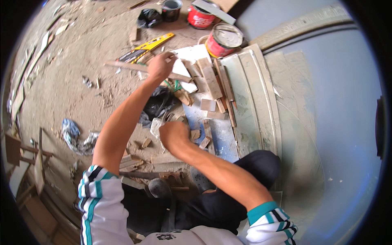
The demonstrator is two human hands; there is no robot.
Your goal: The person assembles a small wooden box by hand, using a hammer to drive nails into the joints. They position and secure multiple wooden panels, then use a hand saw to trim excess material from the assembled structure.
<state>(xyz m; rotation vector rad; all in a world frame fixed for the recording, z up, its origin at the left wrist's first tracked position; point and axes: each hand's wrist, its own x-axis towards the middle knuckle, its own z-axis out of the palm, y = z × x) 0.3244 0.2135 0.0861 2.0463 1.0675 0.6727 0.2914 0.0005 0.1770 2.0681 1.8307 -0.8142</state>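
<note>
1. Left hand (pixel 160 66) is raised and closed around one end of a long thin wood strip (pixel 122 65); the strip runs out to the left of the grip, roughly level, above the dusty floor (pixel 73 81).
2. Right hand (pixel 173 134) is a loose fist low over the scrap pile; fingers are curled under, and I cannot tell if it pinches anything. Nearest things: small wood offcuts (pixel 200 139) just right of it.
3. Step, as a judgement: sorting or picking stock. The strip is lifted clear while the other hand works the offcuts. The next move likely needs the strip kept level and its far end clear of the clutter before it is set down or measured.
4. Just beyond the left grip: a white board (pixel 190 55) with flat wood slats (pixel 212 81) lying on it.
5. Below that grip: a black plastic bag (pixel 159 104).
6. Up-left of it: a yellow spirit level (pixel 147 45).
7. Further up: two red paint cans (pixel 222 41), a black pot (pixel 171 9).
8. Right of both hands: pale curved moulding panels (pixel 249 102) against a grey-blue surface (pixel 339 122).
9. Far left: a crumpled rag (pixel 73 134).
</note>
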